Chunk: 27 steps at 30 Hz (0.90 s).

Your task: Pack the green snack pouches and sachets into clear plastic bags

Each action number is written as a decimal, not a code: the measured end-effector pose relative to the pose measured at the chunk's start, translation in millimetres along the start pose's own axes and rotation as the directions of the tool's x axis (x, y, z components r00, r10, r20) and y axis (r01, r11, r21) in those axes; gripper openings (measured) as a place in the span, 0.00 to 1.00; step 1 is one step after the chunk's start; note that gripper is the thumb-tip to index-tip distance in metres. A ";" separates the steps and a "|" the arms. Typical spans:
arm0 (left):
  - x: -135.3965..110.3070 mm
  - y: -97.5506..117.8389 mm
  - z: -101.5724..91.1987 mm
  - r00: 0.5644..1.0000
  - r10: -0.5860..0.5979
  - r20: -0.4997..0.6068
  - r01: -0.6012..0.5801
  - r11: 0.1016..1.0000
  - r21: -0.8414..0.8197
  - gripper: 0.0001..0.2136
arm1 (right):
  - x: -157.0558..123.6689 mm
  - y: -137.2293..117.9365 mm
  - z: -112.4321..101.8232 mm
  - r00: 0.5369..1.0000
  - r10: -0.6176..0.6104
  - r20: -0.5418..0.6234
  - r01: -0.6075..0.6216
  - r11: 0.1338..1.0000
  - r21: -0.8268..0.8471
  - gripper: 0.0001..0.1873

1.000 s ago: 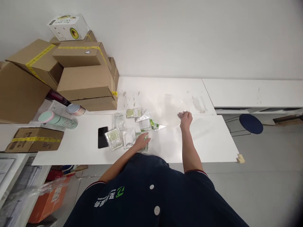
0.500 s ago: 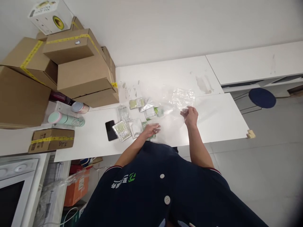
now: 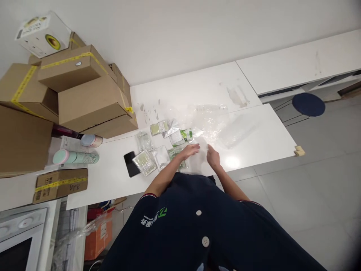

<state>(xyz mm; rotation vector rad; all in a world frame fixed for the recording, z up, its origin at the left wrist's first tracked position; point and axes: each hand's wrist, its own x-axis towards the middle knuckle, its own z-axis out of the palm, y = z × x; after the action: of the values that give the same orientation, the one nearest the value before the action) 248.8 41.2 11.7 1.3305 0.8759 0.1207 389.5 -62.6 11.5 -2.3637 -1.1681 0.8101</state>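
My left hand [image 3: 190, 151] is held over the right end of a group of flat plastic packets, its fingers stretched out and holding nothing that I can make out. Opposite it, my right hand [image 3: 212, 156] is closed in a pinch at the near edge of a clear plastic bag [image 3: 210, 122], which lies crumpled on the white table. A green-and-white packet [image 3: 186, 134] lies just beyond my left hand. Farther left are a silver packet [image 3: 160, 157], a pale green labelled packet [image 3: 144, 162] and another pale green packet [image 3: 159, 128].
A black phone [image 3: 131, 164] lies left of the packets. Cardboard boxes [image 3: 87, 98] are stacked at the back left, with a mint-green bottle [image 3: 76, 157] and a small taped box [image 3: 60, 184] in front. A blue stool [image 3: 308, 104] stands beyond the table's right end.
My right hand has come nearer and to the left, towards my left hand. The plastic bag has settled flatter on the table. My left hand has shifted slightly right, and the view has tilted.
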 end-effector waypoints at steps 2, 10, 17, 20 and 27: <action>9.3 2.3 -15.9 0.983 0.070 -0.170 0.011 0.900 0.435 0.28 | 7.3 14.7 -12.7 0.987 0.068 -0.149 -0.033 0.974 0.224 0.27; 59.9 -2.4 -39.8 0.945 0.176 -0.277 0.186 0.407 0.894 0.31 | 0.9 17.7 -21.9 0.951 -0.002 -0.310 0.103 0.946 0.309 0.28; 68.0 5.5 -45.4 0.932 0.224 -0.284 0.217 0.283 0.934 0.29 | -8.4 16.7 -8.2 0.978 -0.196 -0.068 0.170 0.946 -0.276 0.34; 73.9 12.1 -44.4 0.949 0.184 -0.254 0.213 0.216 0.953 0.32 | -16.5 26.4 10.7 0.982 -0.155 0.111 0.188 0.885 -0.426 0.35; 75.5 19.7 -42.4 0.931 0.212 -0.298 0.245 0.246 0.938 0.28 | -26.3 40.6 28.5 0.893 -0.098 0.439 0.261 0.908 -0.327 0.44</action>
<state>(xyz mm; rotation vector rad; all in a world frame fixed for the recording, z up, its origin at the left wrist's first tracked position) 282.4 121.4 -6.7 2.5830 1.3946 -0.2846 382.3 -105.2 -24.4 -2.3839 -1.8431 1.1445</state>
